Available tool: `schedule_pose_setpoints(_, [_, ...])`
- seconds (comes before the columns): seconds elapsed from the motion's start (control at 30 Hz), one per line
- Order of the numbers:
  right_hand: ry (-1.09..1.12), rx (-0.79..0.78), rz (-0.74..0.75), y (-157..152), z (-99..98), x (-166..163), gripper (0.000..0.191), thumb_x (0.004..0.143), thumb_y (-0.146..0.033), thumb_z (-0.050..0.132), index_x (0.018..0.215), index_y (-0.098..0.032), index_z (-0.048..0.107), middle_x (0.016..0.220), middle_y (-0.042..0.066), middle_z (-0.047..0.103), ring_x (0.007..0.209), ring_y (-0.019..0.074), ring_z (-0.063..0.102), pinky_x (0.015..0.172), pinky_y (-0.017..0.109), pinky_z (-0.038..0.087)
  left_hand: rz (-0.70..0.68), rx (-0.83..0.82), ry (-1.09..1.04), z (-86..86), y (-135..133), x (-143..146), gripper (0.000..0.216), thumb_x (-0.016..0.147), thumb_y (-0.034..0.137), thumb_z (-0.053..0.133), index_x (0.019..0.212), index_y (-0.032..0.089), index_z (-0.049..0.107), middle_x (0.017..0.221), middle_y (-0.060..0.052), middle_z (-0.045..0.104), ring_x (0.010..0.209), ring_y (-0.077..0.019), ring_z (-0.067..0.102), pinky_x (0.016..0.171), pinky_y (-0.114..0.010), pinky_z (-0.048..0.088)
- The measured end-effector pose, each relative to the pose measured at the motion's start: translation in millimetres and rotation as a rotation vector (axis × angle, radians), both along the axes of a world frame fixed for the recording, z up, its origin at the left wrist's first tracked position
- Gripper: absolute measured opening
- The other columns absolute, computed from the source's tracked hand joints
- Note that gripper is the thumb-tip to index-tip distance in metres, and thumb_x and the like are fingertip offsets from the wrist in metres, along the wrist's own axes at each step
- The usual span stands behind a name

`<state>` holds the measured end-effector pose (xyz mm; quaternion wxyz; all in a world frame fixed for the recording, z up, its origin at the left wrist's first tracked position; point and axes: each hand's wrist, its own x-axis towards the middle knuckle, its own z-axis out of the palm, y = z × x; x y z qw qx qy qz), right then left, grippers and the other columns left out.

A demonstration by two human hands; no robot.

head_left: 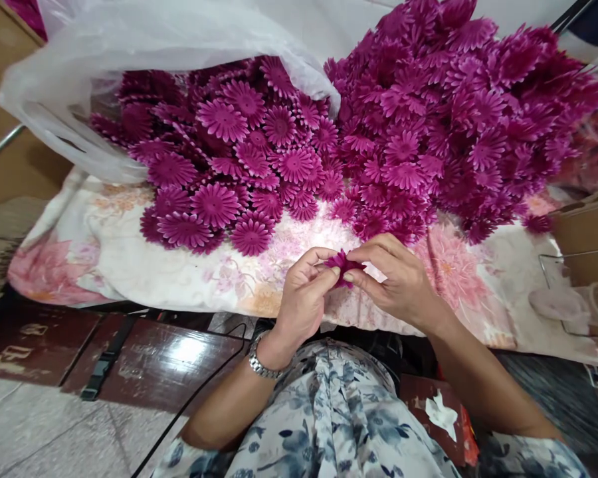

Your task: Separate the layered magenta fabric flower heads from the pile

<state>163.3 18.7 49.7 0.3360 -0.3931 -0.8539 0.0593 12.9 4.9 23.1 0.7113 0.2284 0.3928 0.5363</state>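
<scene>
My left hand [303, 299] and my right hand [396, 279] meet over the near edge of a flowered cloth [129, 265]. Both pinch one small magenta fabric flower [343, 267] between thumbs and fingertips. A metal watch [262, 365] sits on my left wrist. Just beyond the hands lies a spread of flat magenta daisy-shaped flowers [219, 172], spilling from a clear plastic bag [129, 46]. To the right rises a taller heap of the same flowers [458, 113].
A cardboard box [585, 232] and clear plastic containers [573, 302] stand at the right edge. Dark wooden boards [154, 362] with a black strap lie on the tiled floor at lower left. A white scrap [441, 411] rests by my right knee.
</scene>
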Motion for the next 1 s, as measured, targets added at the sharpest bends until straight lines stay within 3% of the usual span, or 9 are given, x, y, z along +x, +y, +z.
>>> schedule_pose_setpoints(0.23, [-0.04,0.034,-0.043,-4.4,-11.9,2.0,0.012,0.083,-0.028,0.061,0.086,-0.018,0.055,0.078,0.006,0.058,0.076,0.0182,0.053,0.068,0.034,0.045,-0.021,-0.003,0.071,-0.9,-3.3,3.6,0.017,0.063,0.022,0.075,0.079,0.016,0.071,0.066,0.001,0.067,0.058,-0.007,0.057,0.061,-0.018,0.047])
schedule_pose_setpoints(0.47, [0.026,0.016,-0.042,-3.7,-20.4,0.3,0.014,0.085,-0.022,0.057,0.074,-0.019,0.05,0.067,0.002,0.053,0.067,0.015,0.051,0.059,0.028,0.044,-0.052,0.015,0.046,-4.4,-4.9,5.6,0.019,0.063,0.023,0.076,0.08,0.015,0.073,0.07,-0.001,0.069,0.064,-0.0083,0.06,0.065,-0.019,0.049])
schedule_pose_setpoints(0.7, [0.016,0.144,-0.054,-5.1,-23.8,-2.6,0.011,0.087,-0.014,0.05,0.079,-0.02,0.053,0.066,0.003,0.059,0.065,0.0156,0.053,0.062,0.029,0.046,0.015,0.06,0.068,-8.8,-7.2,8.4,0.017,0.063,0.021,0.076,0.08,0.018,0.074,0.078,-0.002,0.072,0.071,-0.0109,0.062,0.072,-0.021,0.05])
schedule_pose_setpoints(0.9, [0.12,0.055,-0.139,-9.7,-22.4,-2.0,0.009,0.085,-0.014,0.052,0.077,-0.019,0.054,0.065,0.003,0.058,0.063,0.0144,0.055,0.056,0.027,0.046,0.059,0.05,0.079,-7.4,-7.4,7.8,0.013,0.061,0.02,0.076,0.074,0.018,0.074,0.069,-0.001,0.071,0.064,-0.01,0.06,0.067,-0.021,0.048])
schedule_pose_setpoints(1.0, [0.202,0.043,-0.307,0.3,-15.0,13.7,0.012,0.084,-0.015,0.053,0.073,-0.02,0.053,0.063,0.0,0.055,0.056,0.0114,0.052,0.049,0.024,0.041,0.096,0.021,0.089,-7.5,-6.4,4.9,0.015,0.059,0.019,0.077,0.073,0.017,0.074,0.065,0.0,0.07,0.061,-0.0094,0.06,0.063,-0.02,0.048])
